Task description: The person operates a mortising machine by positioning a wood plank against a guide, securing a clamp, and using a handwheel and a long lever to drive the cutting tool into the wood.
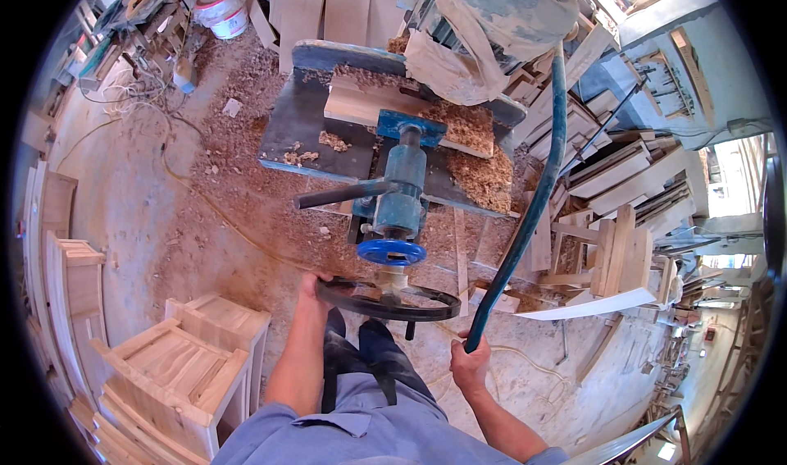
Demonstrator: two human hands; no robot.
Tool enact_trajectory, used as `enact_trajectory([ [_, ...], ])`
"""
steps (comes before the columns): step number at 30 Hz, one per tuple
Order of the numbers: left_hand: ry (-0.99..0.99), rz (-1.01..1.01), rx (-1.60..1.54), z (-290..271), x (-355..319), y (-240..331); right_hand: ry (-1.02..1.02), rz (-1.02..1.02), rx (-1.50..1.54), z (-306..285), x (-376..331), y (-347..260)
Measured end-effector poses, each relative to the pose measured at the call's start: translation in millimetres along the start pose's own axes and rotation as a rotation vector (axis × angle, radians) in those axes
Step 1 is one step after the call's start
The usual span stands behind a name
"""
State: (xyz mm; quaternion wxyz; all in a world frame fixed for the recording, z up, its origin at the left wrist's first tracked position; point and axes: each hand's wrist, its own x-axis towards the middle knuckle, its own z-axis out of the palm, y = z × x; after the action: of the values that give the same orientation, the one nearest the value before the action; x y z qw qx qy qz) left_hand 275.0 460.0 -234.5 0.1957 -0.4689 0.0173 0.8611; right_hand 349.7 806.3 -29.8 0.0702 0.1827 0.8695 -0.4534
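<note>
My left hand [309,289] is closed around the left rim of a black handwheel [377,307]. My right hand [470,365] grips the lower end of a long blue-green lever [537,207], which curves down from the machine's upper housing [512,14]. Ahead of me a pale wood block [357,104] lies on the dark machine table [299,129], pressed by a blue clamp plate [410,127]. Behind that plate sit a blue cylinder with a dark side handle [340,194] and a smaller blue wheel [392,253]. Wood shavings [479,178] cover the table's right side. The cutting tool is mostly hidden.
Pale wooden frames [188,358] stand close by at the lower left. A yellowish cord [217,211] crosses the dusty floor. Stacked boards [615,170] and a wooden stand [615,260] are on the right. A lidded bucket [221,10] stands at the far left.
</note>
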Motion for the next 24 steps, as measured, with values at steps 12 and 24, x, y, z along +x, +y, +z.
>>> enact_trajectory([
  [12, 0.372, 0.791, 0.141, 152, -152, -81, -0.08, 0.289, 0.176, 19, -11, -61],
  [24, 0.236, 0.555, 0.111, 80, -99, -32, -0.043, 0.212, 0.135, 16, -10, -45],
])
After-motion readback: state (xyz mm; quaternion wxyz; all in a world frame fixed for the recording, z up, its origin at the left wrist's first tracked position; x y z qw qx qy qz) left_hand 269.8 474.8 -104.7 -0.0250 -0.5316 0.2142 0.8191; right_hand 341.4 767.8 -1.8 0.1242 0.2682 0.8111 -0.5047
